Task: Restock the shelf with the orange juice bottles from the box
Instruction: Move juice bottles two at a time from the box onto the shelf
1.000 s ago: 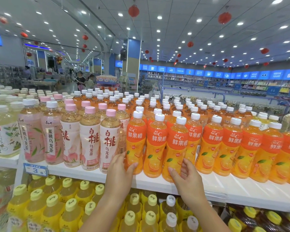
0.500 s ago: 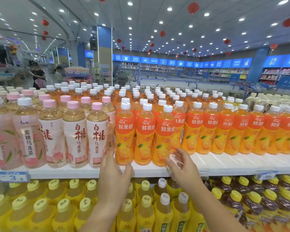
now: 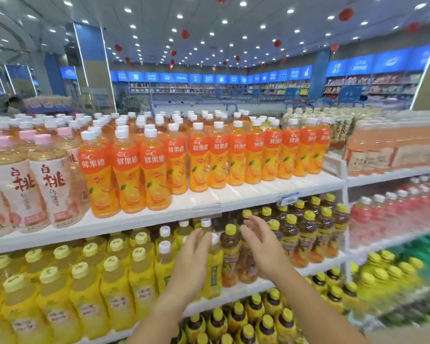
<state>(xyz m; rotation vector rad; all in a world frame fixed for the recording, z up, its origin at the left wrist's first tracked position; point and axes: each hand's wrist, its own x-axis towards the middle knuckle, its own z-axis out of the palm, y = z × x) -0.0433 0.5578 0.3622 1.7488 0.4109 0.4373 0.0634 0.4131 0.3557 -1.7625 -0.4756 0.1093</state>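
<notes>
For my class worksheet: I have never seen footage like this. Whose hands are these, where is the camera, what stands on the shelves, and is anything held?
There is no machine here. A person wears one wide-angle camera on the head, so the picture looks forward and down at their own hands in a shop aisle. The left hand and right hand are both open and hold nothing. On the white upper shelf stand upright orange juice bottles with white caps; left of them, peach tea bottles with pink caps. Below, behind the hands, are yellow bottles and dark bottles with yellow caps.
</notes>
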